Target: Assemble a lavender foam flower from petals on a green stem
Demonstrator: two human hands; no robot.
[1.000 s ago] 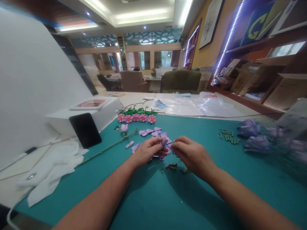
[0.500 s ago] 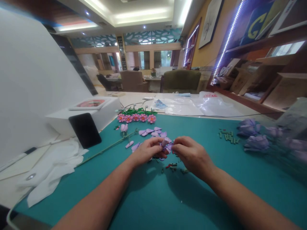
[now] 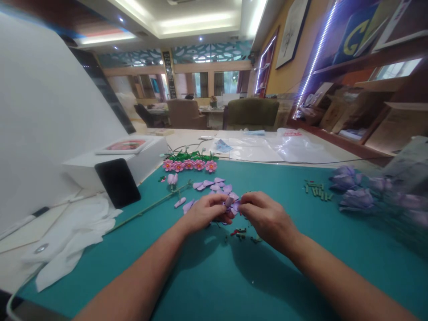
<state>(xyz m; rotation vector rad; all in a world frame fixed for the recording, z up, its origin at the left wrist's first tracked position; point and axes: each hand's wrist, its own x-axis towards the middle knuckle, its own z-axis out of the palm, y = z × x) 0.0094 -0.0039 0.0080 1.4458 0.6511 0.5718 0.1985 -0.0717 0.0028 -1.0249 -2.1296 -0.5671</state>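
Note:
My left hand (image 3: 203, 211) and my right hand (image 3: 265, 218) meet over the teal mat (image 3: 214, 276), fingers pinched together on a small purple flower piece (image 3: 231, 204). Loose purple petals (image 3: 214, 184) lie just beyond my fingers. A purple bud on a long green stem (image 3: 157, 201) lies to the left of my left hand. Tiny red and green bits (image 3: 241, 233) sit on the mat just below my hands.
A row of pink flowers (image 3: 190, 165) lies at the mat's far edge. Green stem pieces (image 3: 316, 189) and finished purple flowers (image 3: 356, 191) are on the right. On the left are a black tablet (image 3: 117, 182), a white box (image 3: 110, 161) and white cloth (image 3: 72, 236).
Both hands have lifted slightly off the mat and drawn closer together around the purple piece. The other things have not moved.

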